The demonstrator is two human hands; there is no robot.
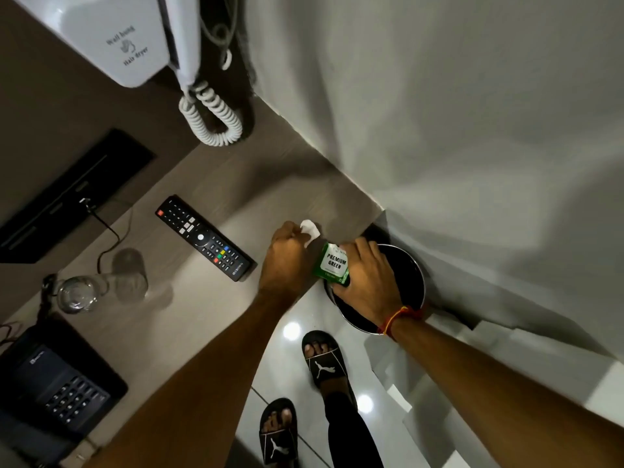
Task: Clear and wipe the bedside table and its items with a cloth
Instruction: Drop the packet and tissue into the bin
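- Two feet in black slide sandals point(322, 359) stand on the glossy pale tiled floor point(290, 376), nearest the viewer.
- Left forearm reaches up and forward over the table's front edge; the left hand point(287, 258) is closed in a loose fist around a small white crumpled cloth or tissue point(310, 231), which rests on the grey-brown bedside table top point(209, 298) near its right corner.
- Right forearm, with a red-and-yellow thread wristband point(400, 317), extends over the round black waste bin point(401, 295) that stands on the floor just beside the table; the right hand point(363, 282) grips a green packet printed "PREMIUM GREEN" point(332, 263) above the bin's open mouth. The bin's contents cannot be made out.
- On the table's left side: a black desk telephone point(57, 386) and a clear drinking glass point(84, 292) lying tipped on its side; whether anything is in the glass cannot be told.
- Mid-table: a black television remote control point(204, 238), lying flat, well apart from both hands.
- Farthest: a white wall-hung hair dryer point(125, 38) with coiled cord.
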